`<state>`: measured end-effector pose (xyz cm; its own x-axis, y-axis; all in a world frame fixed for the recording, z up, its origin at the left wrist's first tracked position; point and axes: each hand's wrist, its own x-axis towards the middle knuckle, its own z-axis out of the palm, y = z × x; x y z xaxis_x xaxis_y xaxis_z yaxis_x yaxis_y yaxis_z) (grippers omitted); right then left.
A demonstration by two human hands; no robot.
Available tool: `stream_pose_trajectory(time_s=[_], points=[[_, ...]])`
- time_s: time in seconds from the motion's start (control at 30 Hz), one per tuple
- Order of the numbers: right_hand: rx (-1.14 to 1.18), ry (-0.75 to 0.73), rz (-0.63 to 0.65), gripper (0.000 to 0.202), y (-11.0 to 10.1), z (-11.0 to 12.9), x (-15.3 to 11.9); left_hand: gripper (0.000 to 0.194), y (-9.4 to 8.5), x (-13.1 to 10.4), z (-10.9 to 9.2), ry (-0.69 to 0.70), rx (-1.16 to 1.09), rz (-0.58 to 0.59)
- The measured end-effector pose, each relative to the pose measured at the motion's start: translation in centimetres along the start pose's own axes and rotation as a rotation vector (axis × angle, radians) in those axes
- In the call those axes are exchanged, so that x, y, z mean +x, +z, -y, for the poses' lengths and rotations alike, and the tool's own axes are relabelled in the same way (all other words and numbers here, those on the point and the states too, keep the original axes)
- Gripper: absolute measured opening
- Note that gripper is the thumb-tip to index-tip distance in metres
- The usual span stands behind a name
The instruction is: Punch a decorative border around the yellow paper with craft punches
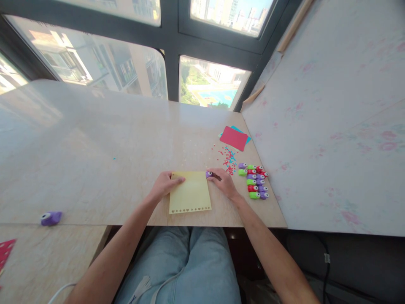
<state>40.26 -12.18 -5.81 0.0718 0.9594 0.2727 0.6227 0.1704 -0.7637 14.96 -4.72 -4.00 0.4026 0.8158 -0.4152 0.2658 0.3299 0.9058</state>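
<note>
A yellow sheet of paper [190,192] lies near the front edge, with a row of punched holes along its bottom side. My left hand [166,184] grips its upper left side, thumb on top of the paper. At the upper right corner, my right hand [223,181] is closed on a small purple punch [209,174], thumb and fingers around it. The punch touches the sheet's right edge. Whether the paper sits inside its slot is too small to tell.
Right of my right hand stand several green, red and purple punches [252,182]. Red and blue confetti [230,160] lies behind, below red and blue cards [234,138]. Another purple punch [51,218] is at far left. A wall [332,126] borders the right side.
</note>
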Motion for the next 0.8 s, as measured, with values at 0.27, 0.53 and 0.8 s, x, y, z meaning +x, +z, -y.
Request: stream_pose_trajectory(time_s=[0.27,0.53,0.8], points=[[0.011,-0.029,0.008,0.028,0.14,-0.40,-0.15,0.030,0.28,-0.25,-0.20,0.021,0.036,0.010],[-0.012,-0.070,-0.036,0.029,0.16,-0.44,-0.13,0.034,0.39,0.12,0.22,0.081,0.112,0.001],[0.101,0.188,-0.078,0.031,-0.28,0.16,0.76,0.041,0.91,-0.46,0.62,0.310,0.333,-0.191]])
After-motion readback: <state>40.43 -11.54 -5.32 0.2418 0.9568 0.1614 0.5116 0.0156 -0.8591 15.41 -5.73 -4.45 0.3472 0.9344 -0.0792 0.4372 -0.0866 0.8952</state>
